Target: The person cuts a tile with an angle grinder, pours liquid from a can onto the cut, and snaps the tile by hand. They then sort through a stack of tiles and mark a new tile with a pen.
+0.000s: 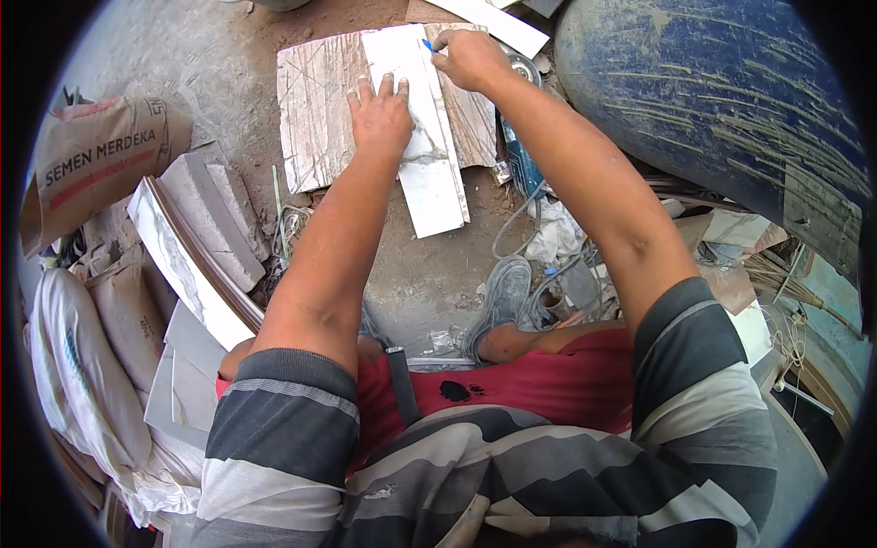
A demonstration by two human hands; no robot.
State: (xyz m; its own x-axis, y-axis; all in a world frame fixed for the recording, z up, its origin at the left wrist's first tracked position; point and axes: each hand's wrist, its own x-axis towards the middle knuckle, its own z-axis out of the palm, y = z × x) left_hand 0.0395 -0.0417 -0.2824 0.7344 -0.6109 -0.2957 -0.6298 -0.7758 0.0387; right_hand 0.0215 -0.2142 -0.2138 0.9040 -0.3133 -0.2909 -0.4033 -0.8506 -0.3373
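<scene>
A white marble-patterned tile [433,196] lies lengthwise across a scratched, brownish board [315,100], its near end sticking out past the board. A narrow strip [449,137] runs along the tile's right side. My left hand [380,114] rests flat on the tile with its fingers spread. Near the tile's far right corner, my right hand [470,60] is closed around a blue pen [427,45], whose tip points at the tile's surface. Partly hidden by my right forearm, a blue-green angle grinder [522,163] lies just right of the board.
A large blue drum [713,82] stands at the right. To the left are a cement bag [105,155], stacked tile pieces [196,260] and white sacks [82,365]. A grey cable [513,239] loops over the floor near my shoe [505,297].
</scene>
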